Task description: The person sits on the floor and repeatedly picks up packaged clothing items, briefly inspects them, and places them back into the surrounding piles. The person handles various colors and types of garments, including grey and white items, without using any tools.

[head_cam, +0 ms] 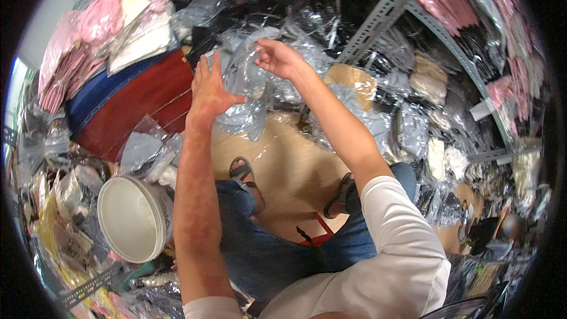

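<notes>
A grey folded fabric item in a clear plastic bag is in front of me, between my hands. My left hand is at its left edge, fingers stretched and thumb spread over the bag, with no grip visible. Beyond its right side, my right hand has curled fingers by the plastic; whether they pinch the clear film cannot be made out. More bagged grey items lie behind and to the right. Bagged pink garments and white ones are stacked at the upper left.
White plastic buckets, nested together, stand at my left. A dark red surface with a blue edge is beyond them. A perforated metal shelf post rises at the upper right. Bagged goods surround the wooden floor. Another person is at the far right.
</notes>
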The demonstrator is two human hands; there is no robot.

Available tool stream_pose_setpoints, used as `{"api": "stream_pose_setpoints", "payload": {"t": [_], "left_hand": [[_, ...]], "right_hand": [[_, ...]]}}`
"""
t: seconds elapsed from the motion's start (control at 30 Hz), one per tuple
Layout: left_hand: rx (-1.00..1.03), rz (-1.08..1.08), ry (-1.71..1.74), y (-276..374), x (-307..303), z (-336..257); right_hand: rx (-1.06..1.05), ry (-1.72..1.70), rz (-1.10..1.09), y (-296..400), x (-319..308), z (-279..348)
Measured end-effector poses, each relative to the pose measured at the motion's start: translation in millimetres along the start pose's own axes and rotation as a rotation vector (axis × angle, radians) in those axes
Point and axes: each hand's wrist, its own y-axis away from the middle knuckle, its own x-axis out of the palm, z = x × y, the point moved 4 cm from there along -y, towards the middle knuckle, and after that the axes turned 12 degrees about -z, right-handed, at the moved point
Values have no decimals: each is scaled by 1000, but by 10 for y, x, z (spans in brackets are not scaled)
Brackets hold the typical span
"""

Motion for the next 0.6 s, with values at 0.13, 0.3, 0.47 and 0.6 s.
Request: {"api": "stream_pose_setpoints", "payload": {"t": [0.13,0.3,0.47,0.6], "left_hand": [[298,-234,284,-70,108,-601],[80,-183,579,-156,287,-1050],[-302,110,1080,-48,390,-1278],[-439,341,1289,57,436,-1674]], "right_hand": [[-82,12,141,696,33,615],[-273,45,222,1639,-31,1238],[-728,423,-7,2423,-572,1651],[-830,593,-275,2659,-1522,1560]]}}
